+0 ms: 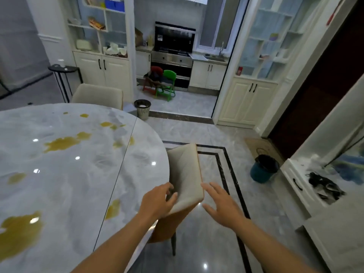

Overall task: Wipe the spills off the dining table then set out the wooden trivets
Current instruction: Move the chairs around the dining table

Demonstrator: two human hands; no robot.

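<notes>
Dining table (pixel 78 184), round, grey marble-look, glossy, fills the view from 7 to 10 o'clock with a seam running across the top; not wiped yet. White sideboard (pixel 295 186) along the wall at 3 to 4 o'clock, dark crumpled thing on top, can't tell what it is. Near chair (pixel 185 174), pale upholstered back with tan shell, is tucked against the table rim at about 6 o'clock of the view, i.e. at the table's 4 o'clock edge; it blocks standing room at that side, so likely being shifted to get reach over the top. Second chair (pixel 96 93) at the table's far edge, 10 o'clock. Teal bucket (pixel 264 170) on the floor at 3 o'clock, just beside the sideboard, probably the cleaning water. Slatted waste bin (pixel 142 108) at 11 o'clock by the kitchen doorway. Yellow spills (pixel 63 143) are scattered over the tabletop, biggest puddle at 8 o'clock near the frame edge, smaller blots toward 10 and 11 o'clock and one by the seam at 7 o'clock; all look wet and untouched. Left hand (pixel 157 201) grips the left edge of the near chair's back, fingers curled round it. Right hand (pixel 222 205) is spread flat and holds nothing, just beside the back's right edge; contact can't be told. Hands apart, one each side of the backrest, which suits steering the chair. No cloth or wooden trivets in view.
</notes>
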